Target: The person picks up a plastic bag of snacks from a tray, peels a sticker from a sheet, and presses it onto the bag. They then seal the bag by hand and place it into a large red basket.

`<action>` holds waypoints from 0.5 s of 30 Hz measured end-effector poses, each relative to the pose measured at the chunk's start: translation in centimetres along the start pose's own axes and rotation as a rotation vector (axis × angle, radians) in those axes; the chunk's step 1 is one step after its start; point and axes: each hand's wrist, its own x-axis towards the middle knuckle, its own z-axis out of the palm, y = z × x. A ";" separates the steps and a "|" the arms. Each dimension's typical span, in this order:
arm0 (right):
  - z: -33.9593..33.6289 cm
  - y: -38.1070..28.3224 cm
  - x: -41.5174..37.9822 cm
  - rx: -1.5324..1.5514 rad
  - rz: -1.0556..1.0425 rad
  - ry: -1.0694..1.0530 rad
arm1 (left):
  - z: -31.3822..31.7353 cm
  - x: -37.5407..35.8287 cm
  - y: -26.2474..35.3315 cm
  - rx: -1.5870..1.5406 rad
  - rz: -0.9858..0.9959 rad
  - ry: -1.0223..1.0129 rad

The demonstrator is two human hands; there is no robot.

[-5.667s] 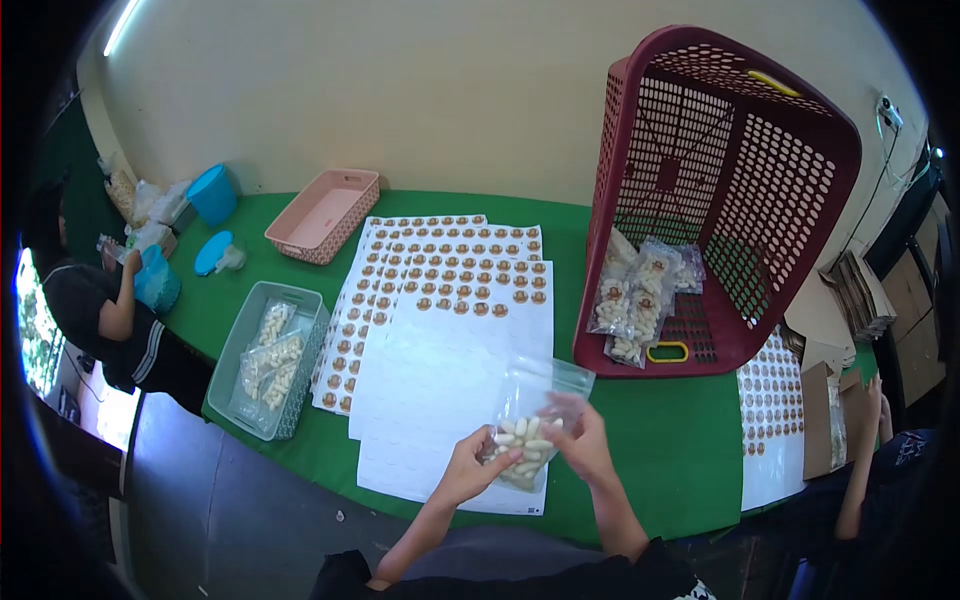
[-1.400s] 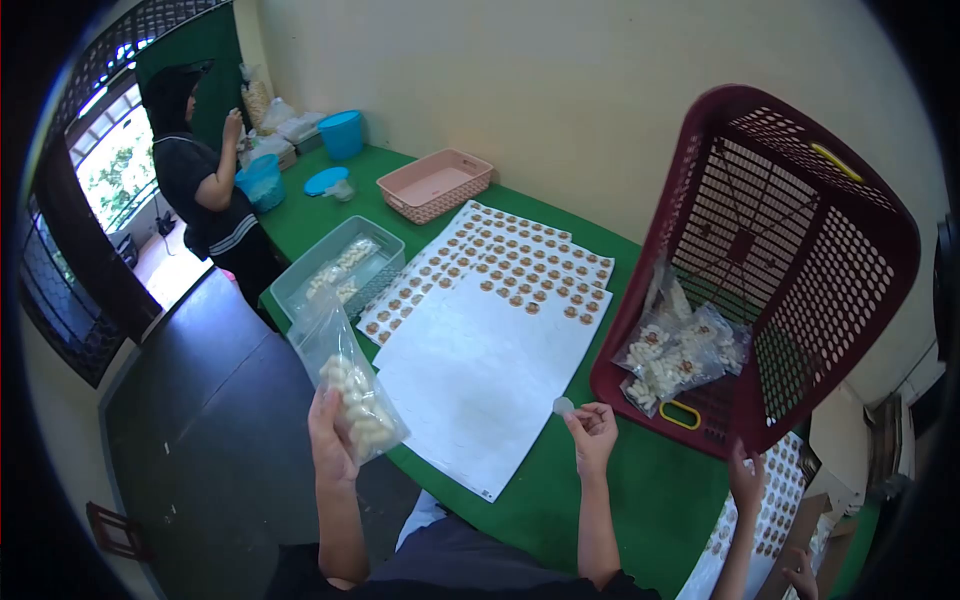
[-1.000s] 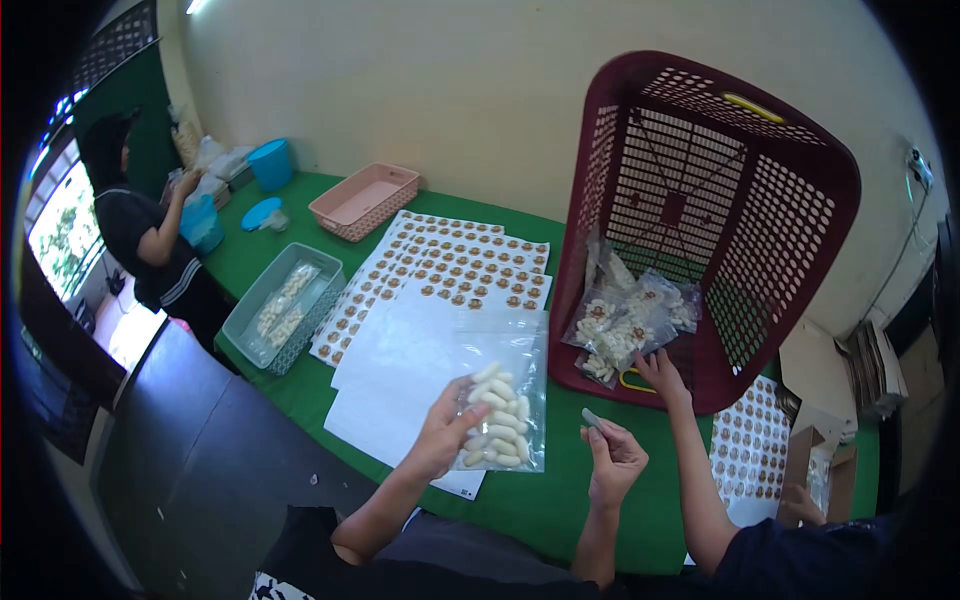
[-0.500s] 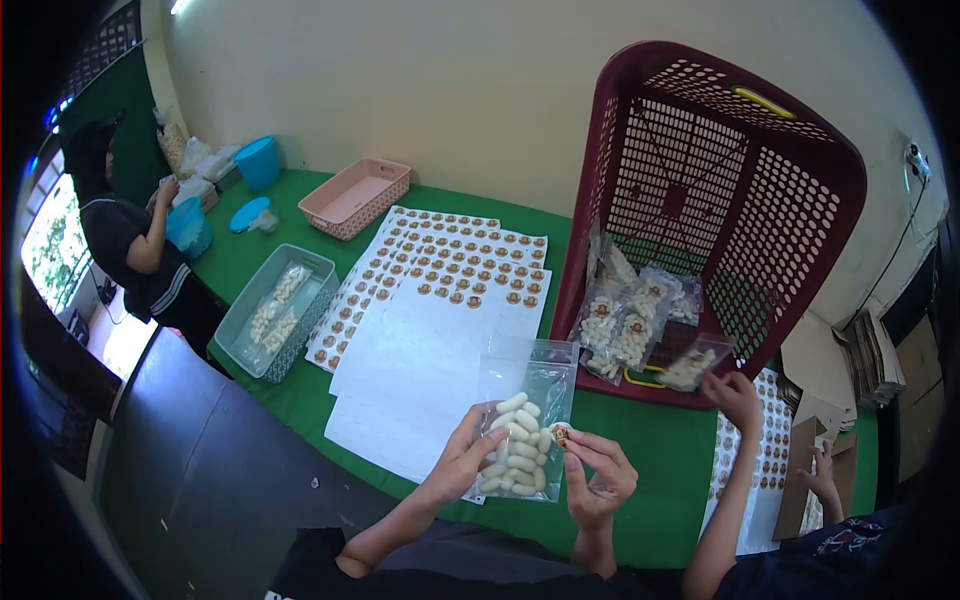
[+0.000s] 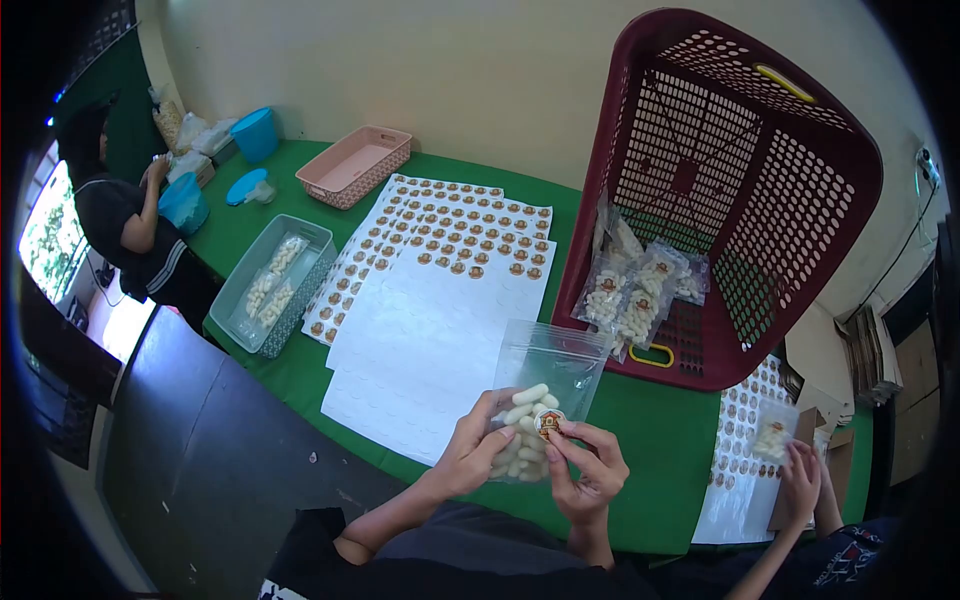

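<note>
Clear plastic made up the bag (image 5: 552,362) in your hands, with plump white pieces bunched low and flat film above them. You had it on your side of the basket (image 5: 735,372), just off that basket's near left corner.

Your left hand (image 5: 468,450) gripped the bag by its filled left side, thumb over the front and fingers curled behind. Your right hand (image 5: 590,468) pinched a round sticker (image 5: 548,423) between thumb and forefinger against the bag's face; whether it had stuck down, you could not have told from this angle.

The bag looked light, limp and slick, likely to sag or crease wherever nothing filled it. A firm hold on the full lower part would have suited it better than the loose film above. The pieces looked smooth and might have slid about under pressure; how hard or brittle they were could not be judged. The sticker, thin and bendy, was best held by its rim.

Left of the basket lay the printed sheets (image 5: 430,340), and inside it more bags (image 5: 640,298) were heaped. To the right of the basket, a co-worker's hand (image 5: 800,482) held a similar packet (image 5: 773,435).
</note>
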 end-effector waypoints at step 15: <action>0.1 0.1 -0.4 -0.048 -0.006 -0.011 | 0.1 -0.3 0.0 0.077 0.038 -0.028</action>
